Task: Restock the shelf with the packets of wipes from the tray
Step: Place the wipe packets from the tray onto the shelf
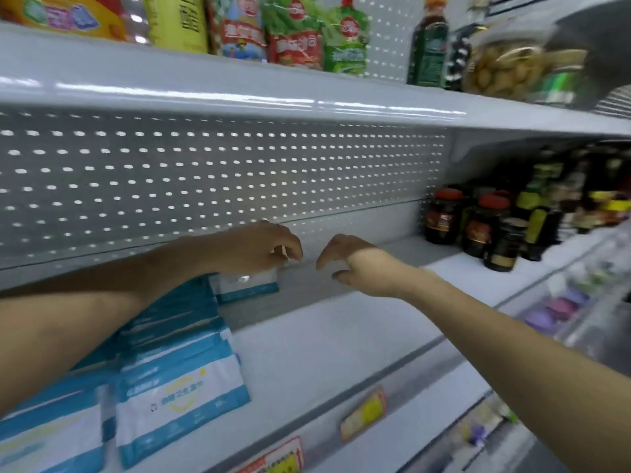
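Now left hand [259, 247] over rear wipes packet [247, 286], right hand [355, 264] loose beside

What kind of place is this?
Most likely a small grocery or convenience store aisle: a white metal shelf with a perforated back panel, price tags on its front edge, and sauce jars and snack bags stocked near the wipes packets.

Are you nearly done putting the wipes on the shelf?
Partly. Done: rows of wipes packets already stand on the shelf, at its left. In hand: the left hand curls over the top of the back packet, grip unclear; the right hand holds nothing. Left: bare shelf runs from the packets to the jars. The tray is out of view, so the remaining count is unknown.
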